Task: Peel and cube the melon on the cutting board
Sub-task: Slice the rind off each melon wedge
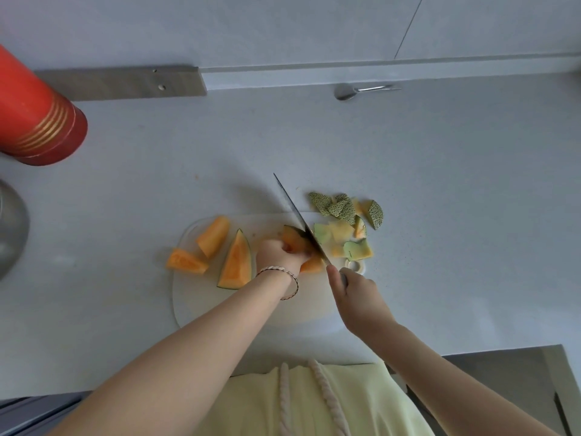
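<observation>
On the white cutting board (220, 306) my left hand (278, 254) grips an orange melon wedge (294, 239) with dark rind on its far side. My right hand (355, 294) holds a knife (298, 218) by the handle, forefinger along the spine; the blade lies against the wedge's right side. Left of my hand lie a rind-on wedge (236, 262), a peeled piece (213, 236) and another orange piece (186, 262) partly over the board's left edge. Cut rind pieces (344, 221) are heaped at the board's far right corner and onto the counter.
A tall red cylinder (34, 118) stands at the far left on the pale counter, with a grey rounded object (11, 228) below it at the left edge. A metal spoon (355, 90) lies near the back wall. The counter's front edge runs just before my apron.
</observation>
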